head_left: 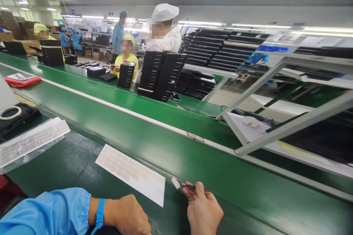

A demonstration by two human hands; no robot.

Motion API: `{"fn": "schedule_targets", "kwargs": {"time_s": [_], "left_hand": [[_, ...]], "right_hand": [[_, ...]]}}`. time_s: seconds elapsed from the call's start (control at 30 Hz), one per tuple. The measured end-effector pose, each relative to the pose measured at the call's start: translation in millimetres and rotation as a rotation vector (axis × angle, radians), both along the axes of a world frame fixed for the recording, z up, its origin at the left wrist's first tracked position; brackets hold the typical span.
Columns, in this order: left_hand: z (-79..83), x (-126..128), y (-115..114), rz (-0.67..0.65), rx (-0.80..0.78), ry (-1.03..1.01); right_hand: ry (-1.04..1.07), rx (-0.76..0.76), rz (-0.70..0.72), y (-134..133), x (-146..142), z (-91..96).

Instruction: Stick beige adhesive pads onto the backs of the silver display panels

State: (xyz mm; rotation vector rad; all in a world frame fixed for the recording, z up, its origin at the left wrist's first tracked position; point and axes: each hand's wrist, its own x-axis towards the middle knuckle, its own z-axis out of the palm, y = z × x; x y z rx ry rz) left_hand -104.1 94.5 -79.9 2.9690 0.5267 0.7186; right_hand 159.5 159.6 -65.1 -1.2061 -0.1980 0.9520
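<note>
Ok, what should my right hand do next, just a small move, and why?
Probably lift the tweezers a little: the right hand pinches them, and the small white sticker at their tip hangs just past the sticker sheet, so raising it should stop it re-sticking.

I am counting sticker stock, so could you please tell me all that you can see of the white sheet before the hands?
The sheet is a thin white rectangle, paper by its look, lying flat and askew on the green bench. A grid of pale beige squares covers its far left part; the near right part looks blank. Neither the left hand nor the right hand plainly touches it. The small white piece on the right hand's dark tool is just off its right corner.
</note>
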Motion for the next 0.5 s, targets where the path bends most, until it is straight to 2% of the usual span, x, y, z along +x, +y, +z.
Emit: {"fn": "schedule_targets", "kwargs": {"time_s": [0.5], "left_hand": [[6.6, -0.3, 0.3, -0.004, -0.021, 0.082]], "right_hand": [[-0.005, 0.007, -0.005, 0.4, -4.4, 4.0]]}}
